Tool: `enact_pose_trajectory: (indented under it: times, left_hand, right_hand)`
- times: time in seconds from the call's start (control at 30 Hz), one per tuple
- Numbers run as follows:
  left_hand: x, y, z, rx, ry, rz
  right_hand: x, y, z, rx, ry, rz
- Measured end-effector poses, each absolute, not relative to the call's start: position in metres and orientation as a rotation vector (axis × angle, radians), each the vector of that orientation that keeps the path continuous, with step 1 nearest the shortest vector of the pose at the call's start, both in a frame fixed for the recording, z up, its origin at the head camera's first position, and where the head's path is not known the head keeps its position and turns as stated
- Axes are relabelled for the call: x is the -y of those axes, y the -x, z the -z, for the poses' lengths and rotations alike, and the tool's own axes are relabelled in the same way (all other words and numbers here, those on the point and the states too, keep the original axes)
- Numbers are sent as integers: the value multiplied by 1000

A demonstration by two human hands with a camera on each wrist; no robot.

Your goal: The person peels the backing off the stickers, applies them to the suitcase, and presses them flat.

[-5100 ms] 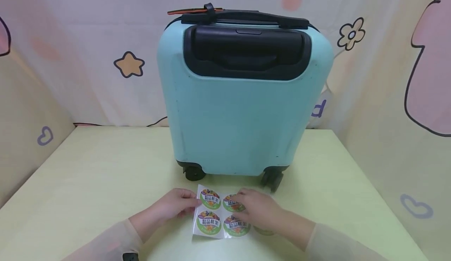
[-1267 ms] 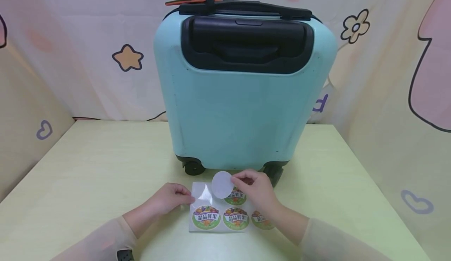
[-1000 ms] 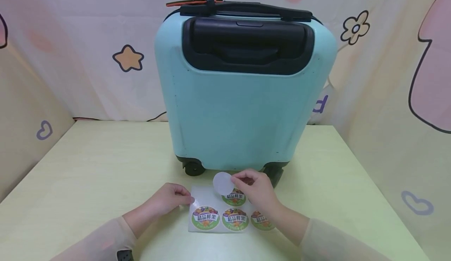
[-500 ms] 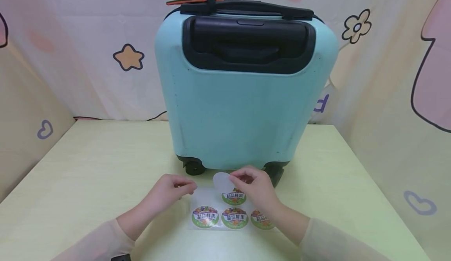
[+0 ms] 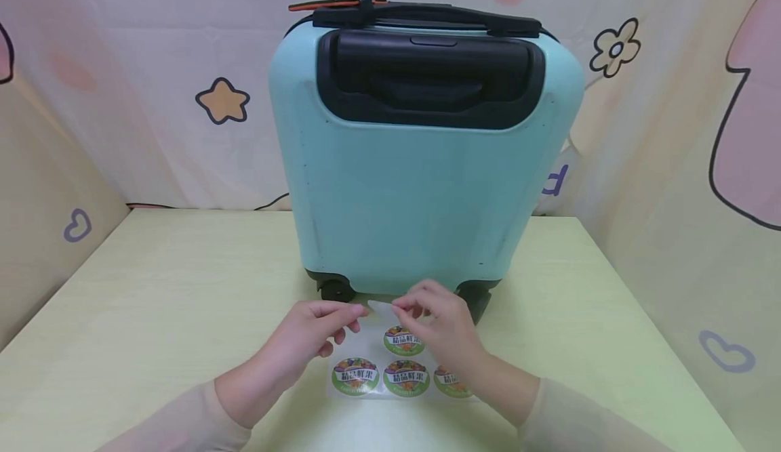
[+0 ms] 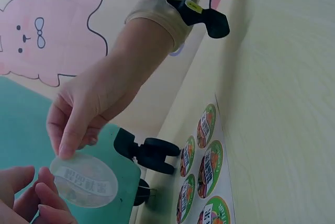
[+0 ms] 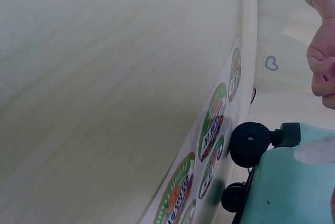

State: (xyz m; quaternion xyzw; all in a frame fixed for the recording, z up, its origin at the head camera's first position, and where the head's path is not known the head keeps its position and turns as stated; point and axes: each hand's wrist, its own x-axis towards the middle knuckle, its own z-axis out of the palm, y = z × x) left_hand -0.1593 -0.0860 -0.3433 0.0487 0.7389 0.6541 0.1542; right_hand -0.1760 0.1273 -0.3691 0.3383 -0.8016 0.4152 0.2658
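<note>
1. Pinching the round sticker (image 6: 89, 185) by one edge, the right hand (image 5: 442, 320) has it between thumb and finger, raised above the sheet (image 5: 369, 345). I judge it fully free of the backing.
2. My left hand view has altered most: the left hand (image 5: 299, 343) has released the sheet's left edge and come in to the sticker's free side. Its fingertips sit just beside that rim; I see no grip, and cannot tell whether they touch.
3. From the head view I also notice the sticker has tipped, showing as a narrow sliver instead of a full disc.
4. Below, the sheet lies on the table (image 5: 183, 289), its upper-left spot bare, with more printed stickers (image 5: 405, 379) left on it. Just behind, the blue suitcase (image 5: 403, 188) stands upright, unmoved as far as I can see.
5. To me this means peeling is over for this piece, and handling it is becoming two-handed work. Its tacky face could catch a fingertip or fold, so I would favour contact at the rim only.
</note>
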Motion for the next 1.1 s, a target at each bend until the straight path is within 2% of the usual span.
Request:
enact_pose_trajectory:
  times: [0.23,0.67,0.87,1.1]
  left_hand:
    - [79,164,345,-2088,-122,-1903]
    - [72,170,346,-2238,-122,-1872]
    - [79,174,342,-2384,-243,-1800]
    - [91,179,339,-2445,-324,-1746]
  right_hand:
    - [-124,179,362,1876,-1149,-570]
    - [-119,181,361,1691,-1243,-270]
    - [-128,182,359,1849,-1165,-464]
    - [-140,184,347,2260,-852,-1075]
